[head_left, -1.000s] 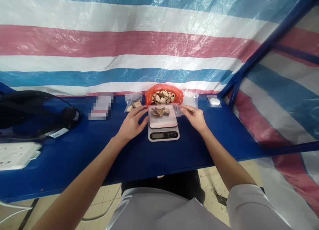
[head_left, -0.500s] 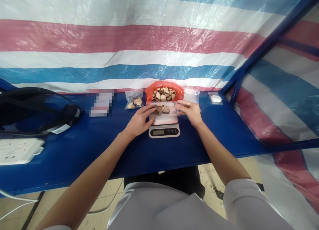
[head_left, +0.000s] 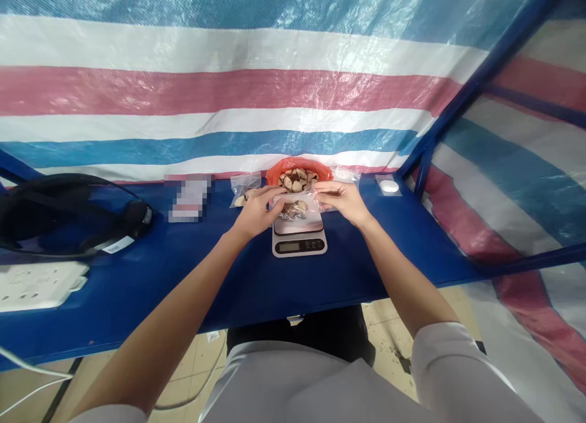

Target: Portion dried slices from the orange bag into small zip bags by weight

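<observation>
A clear plastic bag (head_left: 300,208) with several pale brown dried slices in it hangs between my hands, over the kitchen scale (head_left: 280,229). My left hand (head_left: 260,210) grips the bag's left side, its thumb towards the scale. At the bag's upper right edge, the fingers of my right hand (head_left: 341,200) are pinched on the plastic. The scale's display faces me, its digits too faint to read. Right behind stands an open red plastic bag (head_left: 274,168) full of similar slices (head_left: 297,180).
Left of the red bag lies another filled clear bag (head_left: 245,182), partly behind my left hand. More clear bags (head_left: 345,174) are at the right. A white oval object (head_left: 389,186), a black headset (head_left: 82,179) and a power strip (head_left: 41,285) rest on the blue table (head_left: 183,276).
The clear bag has turned between my hands and looks more bunched, its slices gathered together. My right hand has come slightly closer to my left. The whole view has shifted a little.
</observation>
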A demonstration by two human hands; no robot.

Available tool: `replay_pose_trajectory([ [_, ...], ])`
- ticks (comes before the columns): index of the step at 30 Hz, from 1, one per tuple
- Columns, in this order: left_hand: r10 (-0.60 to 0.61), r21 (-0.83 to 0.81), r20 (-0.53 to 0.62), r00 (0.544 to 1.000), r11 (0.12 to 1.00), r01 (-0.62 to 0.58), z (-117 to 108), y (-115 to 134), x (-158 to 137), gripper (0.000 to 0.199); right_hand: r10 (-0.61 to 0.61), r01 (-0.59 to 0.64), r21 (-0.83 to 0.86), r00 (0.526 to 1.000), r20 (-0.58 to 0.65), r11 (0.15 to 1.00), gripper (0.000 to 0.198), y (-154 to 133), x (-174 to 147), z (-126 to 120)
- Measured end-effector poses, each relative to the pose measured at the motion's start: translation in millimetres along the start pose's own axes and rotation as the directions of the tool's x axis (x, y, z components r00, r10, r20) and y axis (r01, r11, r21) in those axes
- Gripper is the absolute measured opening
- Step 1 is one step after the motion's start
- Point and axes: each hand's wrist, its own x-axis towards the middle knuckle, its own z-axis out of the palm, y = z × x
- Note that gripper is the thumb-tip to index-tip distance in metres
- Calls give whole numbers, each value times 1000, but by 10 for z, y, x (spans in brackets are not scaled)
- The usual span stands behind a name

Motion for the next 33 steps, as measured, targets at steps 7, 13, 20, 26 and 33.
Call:
replay_pose_trajectory([
  [7,-115,-275,219,969,945,174,-39,183,359,58,-134,148,-64,974,182,987,38,-276,90,53],
  [13,-92,-367,321,943,906,213,-78,205,510,47,-213,221,-38,966,147,975,34,-291,168,53],
  [20,-239,-512,205,949,800,312,67,203,461,26,-255,256,-40,966,42,966,33,-181,241,3],
  [26,-571,-722,80,817,532,443,218,308,294,21,-98,109,75,985,-139,991,45,36,263,-32],
  [33,-684,-786,108,722,386,483,250,446,192,18,40,-33,87,996,-81,996,44,113,239,108],
])
